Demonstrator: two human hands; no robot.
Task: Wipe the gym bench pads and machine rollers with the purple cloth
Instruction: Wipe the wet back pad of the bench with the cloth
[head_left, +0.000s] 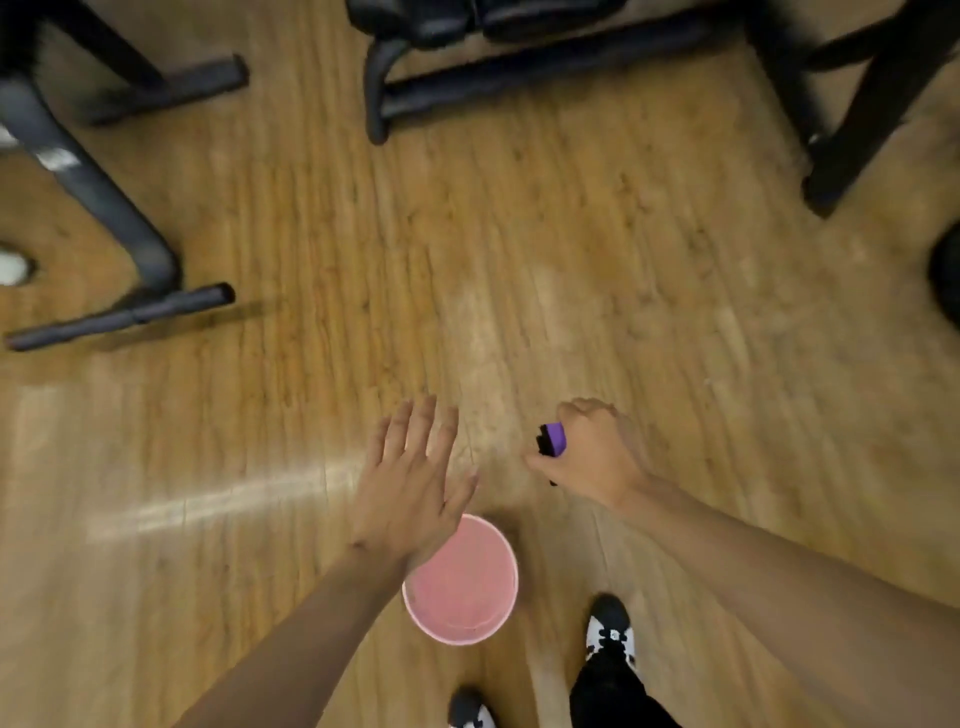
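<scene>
Purple cloth (551, 439) bunched in closed right hand (589, 452), above wooden floor (623, 260). Left hand (410, 483) spread flat, empty, over pink bucket (462, 631). Bench pads (483, 18) far ahead, untouched by either hand. Judgement: no wiping underway; amount already done indeterminable.

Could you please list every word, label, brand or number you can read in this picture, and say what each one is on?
No text can be read anywhere in this picture.
A pale patch on the dark machine frame at the left may be a sticker, but it is too blurred to read.
The shoes, pink bucket and the purple object in the right hand show no legible marking.
</scene>
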